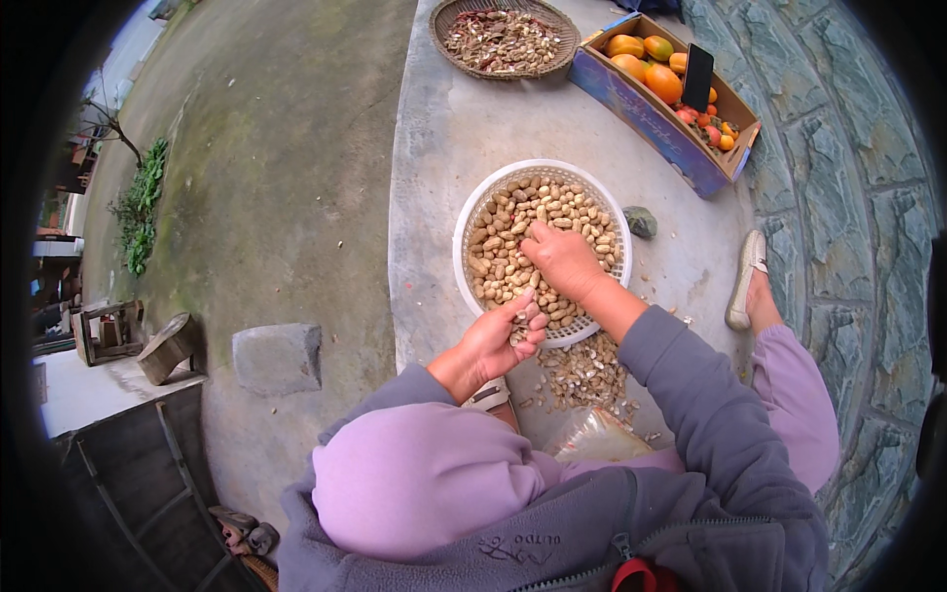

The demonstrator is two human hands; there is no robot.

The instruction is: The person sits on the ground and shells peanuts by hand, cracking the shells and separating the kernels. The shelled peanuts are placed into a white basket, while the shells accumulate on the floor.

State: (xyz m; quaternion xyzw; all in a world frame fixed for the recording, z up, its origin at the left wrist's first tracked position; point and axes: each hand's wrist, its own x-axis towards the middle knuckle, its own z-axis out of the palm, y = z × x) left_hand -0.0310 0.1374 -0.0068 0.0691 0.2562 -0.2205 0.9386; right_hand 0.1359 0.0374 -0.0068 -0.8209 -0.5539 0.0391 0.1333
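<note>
A round white plastic basket (464, 285) full of unshelled peanuts (503, 222) stands on the concrete before me. My right hand (566, 259) reaches in over it with fingers bent down among the peanuts; whether they pinch one is hidden. My left hand (503, 337), palm up at the basket's near left rim, has its fingers curled round some peanut shells (520, 325), and a peanut shows by its thumb tip. Below the basket lies a heap of empty peanut shells (584, 374), with a clear plastic bag (599, 435) near my legs.
A wicker tray (438, 44) of shells and bits stands at the back. Right of it, a cardboard box (636, 111) holds persimmons (662, 83) and a black phone (698, 78). A dark stone (640, 222) sits beside the basket. The ledge drops off on the left; a stone wall (836, 222) bounds the right.
</note>
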